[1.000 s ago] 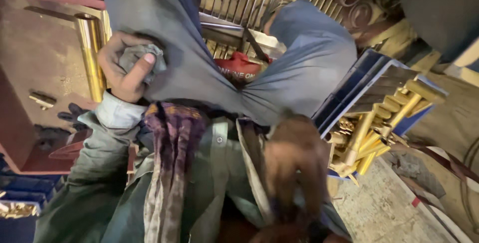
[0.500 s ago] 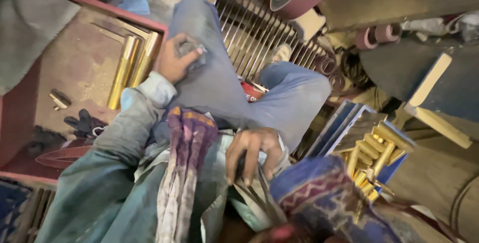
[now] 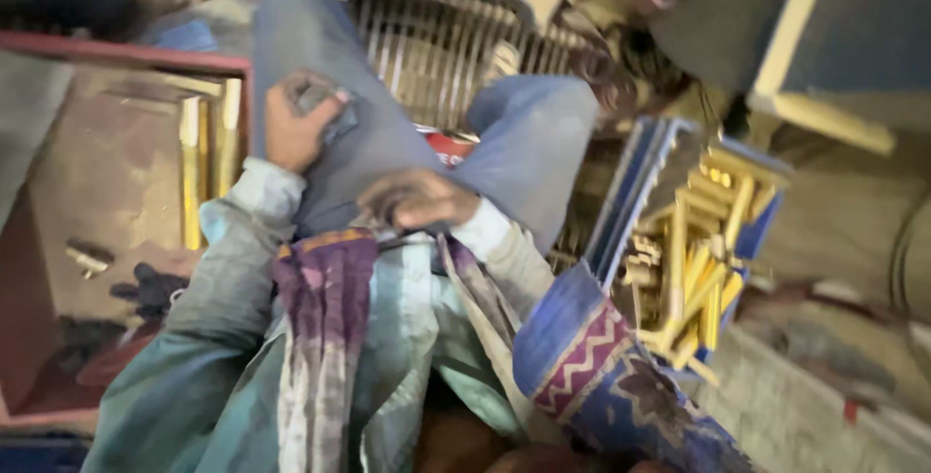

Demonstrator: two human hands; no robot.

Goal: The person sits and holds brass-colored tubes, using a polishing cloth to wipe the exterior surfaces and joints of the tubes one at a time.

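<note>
My left hand [image 3: 294, 129] is closed on a small grey pad or cloth [image 3: 328, 104] and presses it against my left thigh in blue jeans [image 3: 388, 143]. My right hand [image 3: 417, 199] lies on my lap at the waist, knuckles up and fingers curled toward my shirt. The blur hides whether it grips anything. A purple striped scarf [image 3: 320, 308] hangs down my front between the two arms.
A red tray [image 3: 116, 54] on the left holds brass bars [image 3: 189, 172], a small brass part [image 3: 89, 260] and a black glove [image 3: 145, 291]. A blue crate [image 3: 640, 172] of brass pieces stands on the right. A metal grid [image 3: 436, 41] lies ahead, with a red object [image 3: 448, 147] between my knees.
My right hand has moved up from low on my lap to my waist. My left hand stays on the thigh with the grey pad. The view has swung.
</note>
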